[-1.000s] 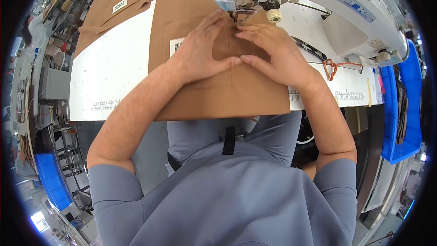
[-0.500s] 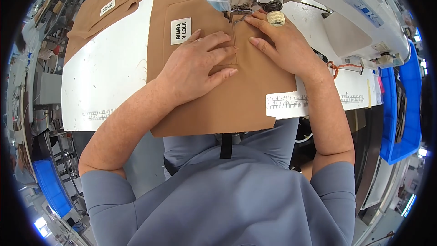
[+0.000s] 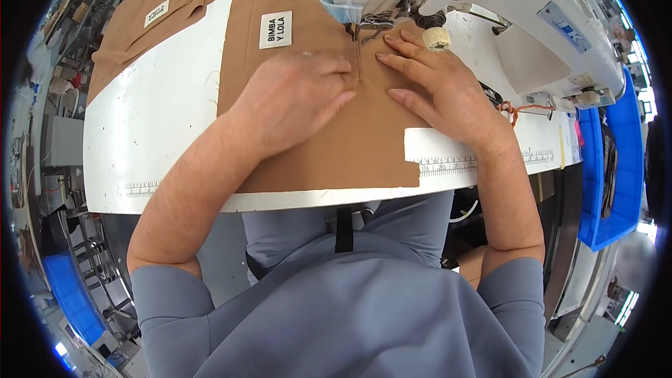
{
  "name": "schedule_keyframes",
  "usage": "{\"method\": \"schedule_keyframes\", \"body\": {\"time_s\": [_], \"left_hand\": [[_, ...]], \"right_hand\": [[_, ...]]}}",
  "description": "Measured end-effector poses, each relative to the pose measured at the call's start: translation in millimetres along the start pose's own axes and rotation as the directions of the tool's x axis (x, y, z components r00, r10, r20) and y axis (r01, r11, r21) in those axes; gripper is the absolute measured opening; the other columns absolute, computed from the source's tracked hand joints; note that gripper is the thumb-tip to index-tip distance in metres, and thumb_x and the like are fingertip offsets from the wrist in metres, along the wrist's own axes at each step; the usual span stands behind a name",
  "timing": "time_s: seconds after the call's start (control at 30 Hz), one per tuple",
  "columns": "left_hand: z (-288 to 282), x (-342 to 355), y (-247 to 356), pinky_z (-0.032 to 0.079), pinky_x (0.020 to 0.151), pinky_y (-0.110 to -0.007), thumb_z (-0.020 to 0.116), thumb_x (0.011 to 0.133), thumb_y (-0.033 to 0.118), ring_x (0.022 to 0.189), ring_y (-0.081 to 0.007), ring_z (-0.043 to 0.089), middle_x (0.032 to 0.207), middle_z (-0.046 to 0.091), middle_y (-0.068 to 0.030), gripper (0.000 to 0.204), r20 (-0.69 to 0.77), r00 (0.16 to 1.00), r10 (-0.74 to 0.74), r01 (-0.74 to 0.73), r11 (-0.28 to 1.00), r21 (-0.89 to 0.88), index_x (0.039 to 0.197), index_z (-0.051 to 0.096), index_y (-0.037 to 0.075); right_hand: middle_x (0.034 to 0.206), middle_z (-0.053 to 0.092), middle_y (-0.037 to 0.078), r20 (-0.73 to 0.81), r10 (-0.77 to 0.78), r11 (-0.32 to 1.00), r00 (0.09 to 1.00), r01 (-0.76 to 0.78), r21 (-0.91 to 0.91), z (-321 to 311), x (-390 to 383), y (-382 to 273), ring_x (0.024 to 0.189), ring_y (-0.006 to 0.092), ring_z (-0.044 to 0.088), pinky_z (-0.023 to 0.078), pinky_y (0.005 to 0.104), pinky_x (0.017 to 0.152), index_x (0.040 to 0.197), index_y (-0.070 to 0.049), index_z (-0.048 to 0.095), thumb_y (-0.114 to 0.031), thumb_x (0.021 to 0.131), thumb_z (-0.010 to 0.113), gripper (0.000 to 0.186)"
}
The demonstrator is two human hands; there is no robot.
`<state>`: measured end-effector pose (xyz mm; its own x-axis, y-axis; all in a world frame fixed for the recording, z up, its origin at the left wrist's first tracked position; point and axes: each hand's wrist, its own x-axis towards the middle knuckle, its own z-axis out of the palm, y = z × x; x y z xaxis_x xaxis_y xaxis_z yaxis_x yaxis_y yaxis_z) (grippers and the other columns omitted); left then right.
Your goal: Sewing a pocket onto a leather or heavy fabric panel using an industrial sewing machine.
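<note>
Fabric, a brown piece, lies flat on the white counter under my hands. I see my left hand and right hand pressed flat on it, fingers spread, gripping nothing, either side of a seam. Just beyond, the sewing machine; far left, another brown piece.
</note>
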<state>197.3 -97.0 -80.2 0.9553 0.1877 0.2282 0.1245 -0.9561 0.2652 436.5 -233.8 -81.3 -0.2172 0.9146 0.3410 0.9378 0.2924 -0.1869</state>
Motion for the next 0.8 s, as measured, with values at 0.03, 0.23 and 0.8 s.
{"method": "schedule_keyframes", "body": {"time_s": [0.03,0.23,0.8], "left_hand": [[1,-2,4,0.055,0.1,-0.041,0.071,0.093,0.018,0.12,-0.031,0.065,0.133,0.067,-0.0114,0.031,-0.003,1.0,0.005,-0.005,1.0,-0.002,0.121,0.074,0.006],[7,-5,-7,0.056,0.098,-0.041,0.069,0.094,0.019,0.117,-0.0316,0.065,0.134,0.066,-0.0117,0.033,-0.1,0.993,-0.057,0.055,0.998,-0.019,0.125,0.073,0.007],[25,-11,-34,0.05,0.109,-0.045,0.071,0.092,0.017,0.125,-0.0334,0.06,0.138,0.062,-0.0116,0.037,-0.212,0.977,0.014,-0.032,0.996,-0.085,0.127,0.071,0.006]], "right_hand": [[0.132,0.067,0.015,0.013,0.024,1.0,1.0,-0.024,0.004,-1,0,1,0.118,0.0346,0.063,0.044,0.0486,0.111,0.129,-0.006,0.069,-0.033,0.093,0.073,0.046],[0.117,0.073,0.015,-0.02,0.111,0.993,0.994,-0.111,0.031,-38,-4,-7,0.103,0.0335,0.07,0.054,0.0434,0.097,0.116,-0.004,0.075,-0.021,0.091,0.077,0.03],[0.133,0.068,0.011,-0.262,0.937,0.349,0.231,-0.589,0.729,-397,-260,433,0.121,0.0233,0.065,0.05,0.0345,0.102,0.139,-0.001,0.061,-0.041,0.104,0.064,0.053]]}}
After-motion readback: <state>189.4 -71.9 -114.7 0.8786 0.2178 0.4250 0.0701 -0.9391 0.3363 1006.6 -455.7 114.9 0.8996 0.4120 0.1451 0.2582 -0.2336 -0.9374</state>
